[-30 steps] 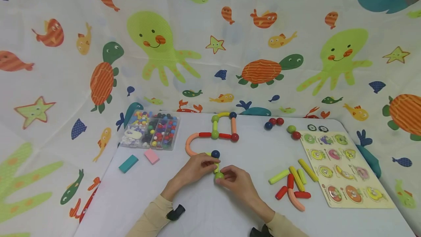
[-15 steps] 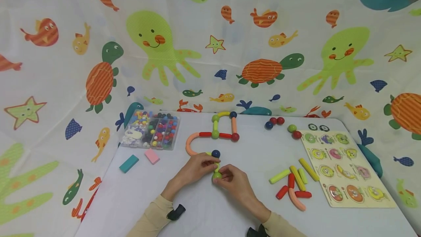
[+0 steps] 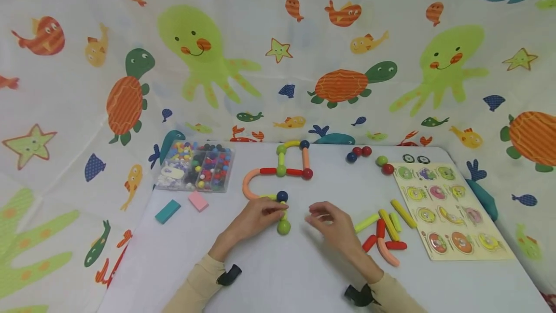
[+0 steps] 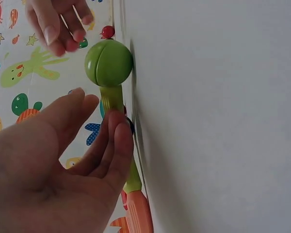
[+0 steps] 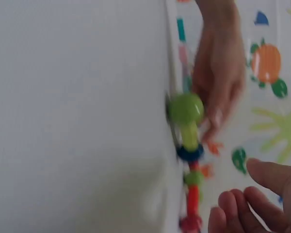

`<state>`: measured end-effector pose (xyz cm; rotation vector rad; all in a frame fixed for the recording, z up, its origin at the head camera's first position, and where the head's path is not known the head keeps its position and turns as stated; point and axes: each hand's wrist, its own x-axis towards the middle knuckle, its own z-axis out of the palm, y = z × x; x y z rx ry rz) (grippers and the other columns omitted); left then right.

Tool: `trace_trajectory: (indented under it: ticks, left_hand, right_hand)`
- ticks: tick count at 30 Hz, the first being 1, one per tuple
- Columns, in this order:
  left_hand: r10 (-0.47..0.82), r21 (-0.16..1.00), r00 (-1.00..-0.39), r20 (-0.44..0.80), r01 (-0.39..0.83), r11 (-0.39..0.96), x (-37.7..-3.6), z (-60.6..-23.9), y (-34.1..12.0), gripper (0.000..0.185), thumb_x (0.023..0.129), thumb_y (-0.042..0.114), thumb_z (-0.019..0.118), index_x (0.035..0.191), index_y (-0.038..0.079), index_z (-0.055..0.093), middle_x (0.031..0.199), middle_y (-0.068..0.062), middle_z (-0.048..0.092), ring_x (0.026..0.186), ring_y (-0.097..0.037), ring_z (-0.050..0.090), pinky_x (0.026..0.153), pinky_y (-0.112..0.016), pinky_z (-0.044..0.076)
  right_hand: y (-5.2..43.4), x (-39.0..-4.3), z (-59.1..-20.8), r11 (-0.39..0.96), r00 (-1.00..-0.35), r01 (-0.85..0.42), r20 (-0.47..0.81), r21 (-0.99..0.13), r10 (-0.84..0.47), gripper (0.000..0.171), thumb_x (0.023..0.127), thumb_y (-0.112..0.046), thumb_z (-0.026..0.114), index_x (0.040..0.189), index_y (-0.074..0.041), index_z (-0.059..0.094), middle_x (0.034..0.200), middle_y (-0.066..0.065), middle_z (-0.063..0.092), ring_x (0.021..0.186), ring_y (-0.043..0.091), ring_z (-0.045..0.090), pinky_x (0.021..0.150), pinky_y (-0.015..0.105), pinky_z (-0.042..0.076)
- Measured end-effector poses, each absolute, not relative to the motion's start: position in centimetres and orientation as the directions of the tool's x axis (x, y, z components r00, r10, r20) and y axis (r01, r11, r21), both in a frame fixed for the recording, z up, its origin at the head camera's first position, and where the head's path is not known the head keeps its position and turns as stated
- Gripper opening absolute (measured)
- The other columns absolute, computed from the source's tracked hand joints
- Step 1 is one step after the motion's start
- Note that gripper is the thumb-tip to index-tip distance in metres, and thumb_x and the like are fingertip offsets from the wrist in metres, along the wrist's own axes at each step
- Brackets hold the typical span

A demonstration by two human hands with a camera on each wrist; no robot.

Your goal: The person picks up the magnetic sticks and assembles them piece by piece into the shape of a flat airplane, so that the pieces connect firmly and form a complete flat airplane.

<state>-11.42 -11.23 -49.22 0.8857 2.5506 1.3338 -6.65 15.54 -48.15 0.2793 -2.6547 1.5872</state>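
Two of my left hand (image 3: 256, 217) fingers pinch the short, stiff yellow-green rod (image 3: 284, 215) just above its green ball (image 3: 284, 227); light, smooth, likely rolls. My right hand (image 3: 332, 223) hovers beside, fingers loosely apart, empty.

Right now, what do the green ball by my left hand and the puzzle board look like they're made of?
Green ball: probably smooth, slightly glossy plastic, with a moulded seam around it. Puzzle board: looks like pale matte wood or pressed board, flat with printed pieces; hard to tell which.

Green ball (image 3: 284, 227) on short yellow-green stick (image 3: 284, 215)
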Motion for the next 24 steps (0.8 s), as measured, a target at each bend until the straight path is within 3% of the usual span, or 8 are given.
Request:
trace_trajectory:
  ticks: [4,13,19,24]
  left_hand:
    - [0.561,0.804,-0.817,0.130,0.418,0.423,-11.6,-48.9,-11.1,0.028,0.097,0.022,0.070,0.124,0.015,0.074,0.099,0.010,0.071,0.085,-0.008,0.061,0.078,-0.022,0.053]
    - [0.576,0.805,-0.813,0.084,0.396,0.441,-11.4,-49.2,-11.1,0.027,0.097,0.024,0.070,0.123,0.016,0.074,0.103,0.011,0.071,0.090,-0.006,0.063,0.081,-0.022,0.054]
    - [0.579,0.803,-0.810,0.087,0.401,0.440,-11.4,-49.3,-11.1,0.026,0.097,0.026,0.070,0.121,0.017,0.076,0.103,0.012,0.072,0.090,-0.006,0.063,0.081,-0.022,0.054]
    - [0.584,0.803,-0.808,0.079,0.399,0.443,-11.4,-49.3,-11.2,0.025,0.097,0.028,0.070,0.120,0.018,0.076,0.103,0.012,0.072,0.088,-0.006,0.062,0.079,-0.021,0.054]
  right_hand:
    - [20.7,-6.7,-46.8,0.513,-0.984,-0.156,0.175,-0.844,-0.011,0.031,0.094,-0.029,0.073,0.121,-0.014,0.068,0.113,-0.001,0.072,0.101,0.009,0.066,0.088,0.017,0.054]
    - [29.9,-4.2,-46.7,0.663,-0.945,-0.017,0.229,-0.748,0.235,0.030,0.098,-0.027,0.068,0.123,-0.009,0.069,0.117,0.009,0.072,0.095,-0.018,0.053,0.084,0.000,0.042]
    - [31.9,-1.4,-47.8,0.711,-0.958,0.067,0.155,-0.700,0.243,0.031,0.097,-0.033,0.070,0.120,-0.012,0.070,0.111,0.007,0.073,0.092,-0.019,0.051,0.079,0.001,0.042]
    - [31.7,0.5,-48.7,0.739,-0.979,0.079,0.088,-0.669,0.184,0.032,0.091,-0.037,0.076,0.115,-0.016,0.072,0.100,-0.001,0.075,0.087,-0.009,0.058,0.074,0.009,0.048]
